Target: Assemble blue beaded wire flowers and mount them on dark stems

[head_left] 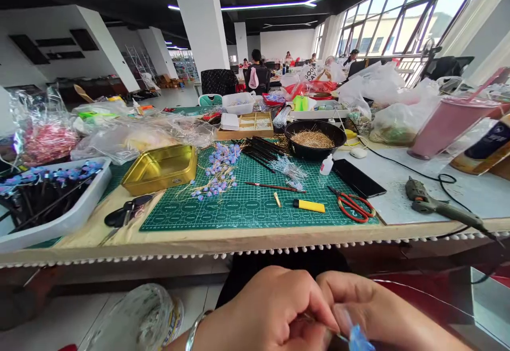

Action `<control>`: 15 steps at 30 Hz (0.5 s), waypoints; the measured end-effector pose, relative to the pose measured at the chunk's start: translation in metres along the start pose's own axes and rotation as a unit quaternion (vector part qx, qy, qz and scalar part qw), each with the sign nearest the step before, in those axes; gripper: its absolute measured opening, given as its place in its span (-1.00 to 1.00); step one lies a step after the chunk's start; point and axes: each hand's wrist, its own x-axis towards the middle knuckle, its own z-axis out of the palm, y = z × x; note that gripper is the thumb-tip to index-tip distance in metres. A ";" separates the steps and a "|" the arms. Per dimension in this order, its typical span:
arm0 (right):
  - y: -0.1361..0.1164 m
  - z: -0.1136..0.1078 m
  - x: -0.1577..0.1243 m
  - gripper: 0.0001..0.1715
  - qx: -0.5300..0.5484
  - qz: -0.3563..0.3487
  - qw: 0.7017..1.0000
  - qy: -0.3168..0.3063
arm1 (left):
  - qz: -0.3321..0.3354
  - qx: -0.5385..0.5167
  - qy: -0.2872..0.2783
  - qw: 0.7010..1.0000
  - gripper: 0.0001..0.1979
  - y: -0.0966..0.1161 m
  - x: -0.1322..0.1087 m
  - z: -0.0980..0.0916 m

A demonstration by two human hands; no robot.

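Observation:
Below the table's front edge, my left hand [279, 308], with a silver bracelet [195, 332] at the wrist, is closed in a pinch on the thin stem of a small blue flower [359, 339]. My right hand [364, 303] meets it, thumb and fingertips pressed together at the same stem. The blossom pokes out beneath the fingers, slightly blurred and cut by the bottom edge. A fine pale thread [422, 293] runs off rightward from behind my right hand. On the green cutting mat [255, 218] lies a cluster of bluish-purple flowers [219, 173] on thin golden stems.
On the mat rest a yellow lighter [311, 206], red-handled scissors [354, 206], a brush [274, 186] and a small glue bottle [326, 165]. A gold tin [159, 173] stands left, a black bowl [314, 152] behind. Rightward lie a phone [358, 177] and glue gun [442, 207].

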 end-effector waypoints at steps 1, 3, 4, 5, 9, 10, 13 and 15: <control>0.003 0.000 -0.002 -0.57 -0.010 0.008 1.000 -0.003 | 0.007 -0.006 -0.025 1.000 -0.90 0.001 -0.001 -0.003; 0.003 0.001 -0.005 -0.53 -0.022 0.033 0.999 -0.028 | 0.018 -0.012 -0.076 0.997 -0.92 0.001 -0.001 -0.008; 0.001 0.001 -0.006 -0.51 -0.032 0.046 0.997 -0.045 | 0.027 -0.010 -0.100 0.995 -0.93 0.000 0.000 -0.010; -0.003 0.002 -0.006 -0.49 -0.046 0.058 0.995 -0.062 | 0.036 -0.005 -0.123 0.992 -0.94 0.000 0.001 -0.011; -0.018 0.011 -0.008 -0.42 -0.154 0.066 0.984 -0.056 | 0.040 -0.015 -0.184 0.982 -0.91 -0.001 0.008 -0.013; -0.020 0.014 -0.009 -0.41 -0.182 0.064 0.980 -0.055 | 0.035 -0.039 -0.194 0.980 -0.90 -0.001 0.010 -0.014; -0.018 0.017 -0.013 -0.41 -0.199 0.075 0.974 -0.073 | 0.000 -0.126 -0.218 0.968 -0.89 -0.006 0.018 -0.025; -0.009 0.014 -0.015 -0.45 -0.157 0.079 0.982 -0.069 | -0.041 -0.157 -0.187 0.969 -0.92 -0.016 0.024 -0.039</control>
